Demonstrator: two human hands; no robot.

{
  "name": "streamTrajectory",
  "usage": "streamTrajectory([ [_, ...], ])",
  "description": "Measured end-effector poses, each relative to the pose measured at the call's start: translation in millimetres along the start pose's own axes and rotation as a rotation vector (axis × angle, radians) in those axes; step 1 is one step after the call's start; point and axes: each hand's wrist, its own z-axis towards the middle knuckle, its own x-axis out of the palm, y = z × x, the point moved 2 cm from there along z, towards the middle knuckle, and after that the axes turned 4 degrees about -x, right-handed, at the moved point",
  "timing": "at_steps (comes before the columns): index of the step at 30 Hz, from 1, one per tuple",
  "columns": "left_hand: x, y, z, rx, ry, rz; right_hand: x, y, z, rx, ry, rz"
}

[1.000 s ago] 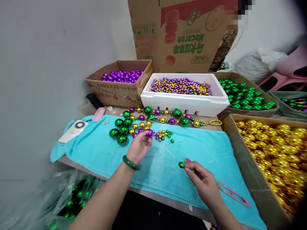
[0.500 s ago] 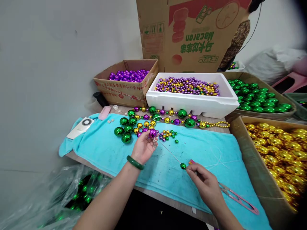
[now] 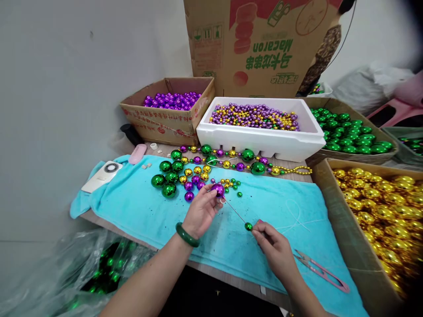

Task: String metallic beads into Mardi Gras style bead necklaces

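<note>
Over the blue towel (image 3: pixel 132 193), my left hand (image 3: pixel 202 211) holds a shiny purple bead (image 3: pixel 218 190) between its thumb and fingers. A thin needle or wire (image 3: pixel 236 212) runs from beside that bead to a small green bead (image 3: pixel 248 226). The fingertips of my right hand (image 3: pixel 272 242) pinch at this green bead's near side. Large green beads (image 3: pixel 169 190), gold beads (image 3: pixel 197 170) and loose purple beads (image 3: pixel 189 196) lie left of and behind my left hand. Small mixed beads (image 3: pixel 235 187) rest just beyond it.
Pink-handled snips (image 3: pixel 325 273) lie right of my right hand. Behind the towel are a beaded strand (image 3: pixel 257 168), a white foam box (image 3: pixel 257 138) and a carton of purple beads (image 3: pixel 158 119). A carton of gold beads (image 3: pixel 353 246) borders the right side.
My left hand has moved slightly right with the purple bead, nearer the green one. My right hand has shifted a little left and up. The camera view has shifted slightly.
</note>
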Motion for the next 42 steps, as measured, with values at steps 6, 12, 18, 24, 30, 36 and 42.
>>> streamTrajectory([
  [6,-3.4,2,3,0.137,0.014,0.105,-2,-4,3,0.015,0.014,0.007],
  [12,-0.1,1,2,0.121,0.084,0.134,-5,-8,7,-0.029,0.040,0.017],
  [18,4.1,0,-1,0.173,0.124,0.207,-5,-11,9,0.007,0.020,0.030],
  [24,8.1,-3,-6,0.214,0.183,0.290,-5,-14,9,-0.016,0.008,0.052],
  [30,8.5,-4,-9,0.146,0.220,0.245,-6,-16,10,-0.013,0.009,0.091],
  [36,8.7,-7,-11,0.200,0.216,0.293,-8,-11,10,-0.051,0.026,0.076],
  [42,7.3,-10,-13,0.180,0.210,0.310,-12,-5,11,-0.092,0.041,0.032],
])
